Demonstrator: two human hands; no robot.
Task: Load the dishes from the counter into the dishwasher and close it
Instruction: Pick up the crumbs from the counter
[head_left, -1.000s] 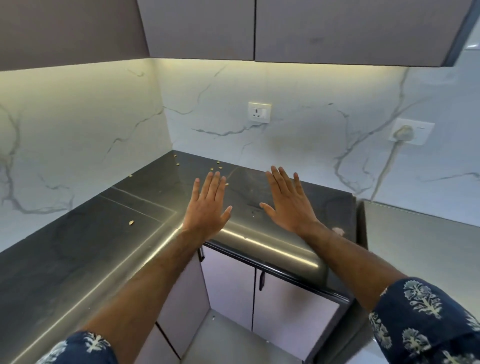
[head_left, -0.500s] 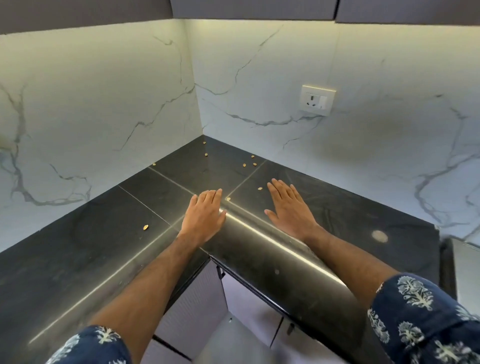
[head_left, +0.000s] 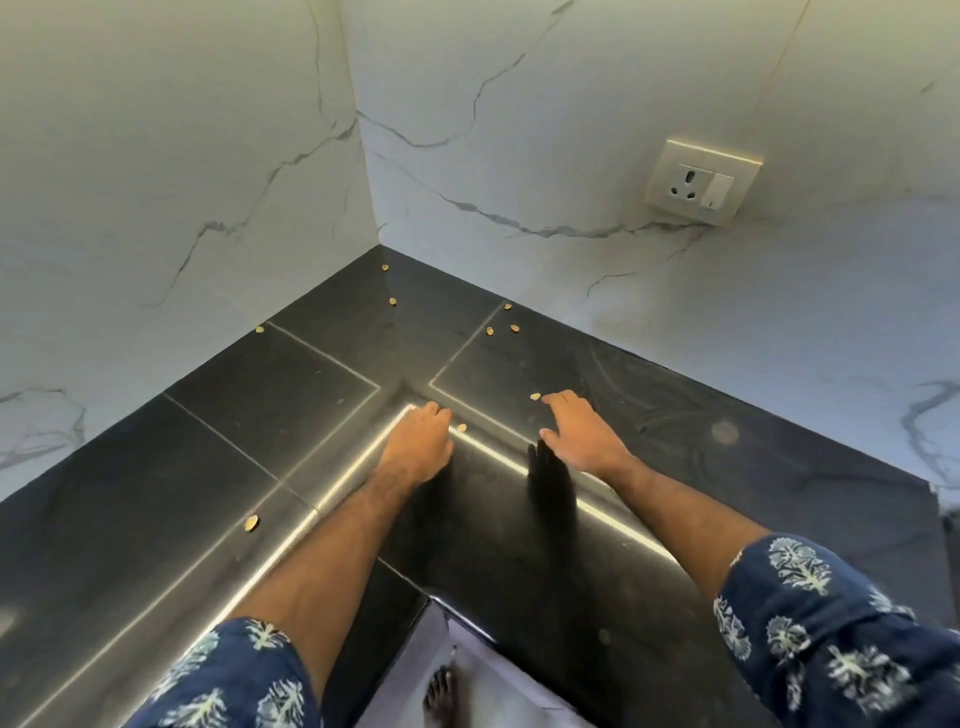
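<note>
Walls: white marble-look panels (head_left: 597, 104) with grey veins met in a corner above the surface.
Surface: black L-shaped stone (head_left: 156, 493), glossy, with thin pale seam lines; a light strip reflected across it.
Dishes and dishwasher: neither appeared in this view, so their place could not be told.
Sleeves: dark blue cloth with a pale flower print (head_left: 831, 639) on both arms, at bottom edge.
Left hand (head_left: 415, 441): lay palm down on the surface near the inner corner, fingers together and bent a little at the tips, holding nothing.
Right hand (head_left: 582, 436): lay palm down on the surface just beside the left, fingers straight and loosely apart, holding nothing.
Socket: cream wall plate with switch (head_left: 702, 182), right wall.
Foot: bare (head_left: 441, 696), on the floor below.
Seeds: small tan bits (head_left: 251, 523) scattered on the surface; one (head_left: 535, 396) just beside the right fingertips.
</note>
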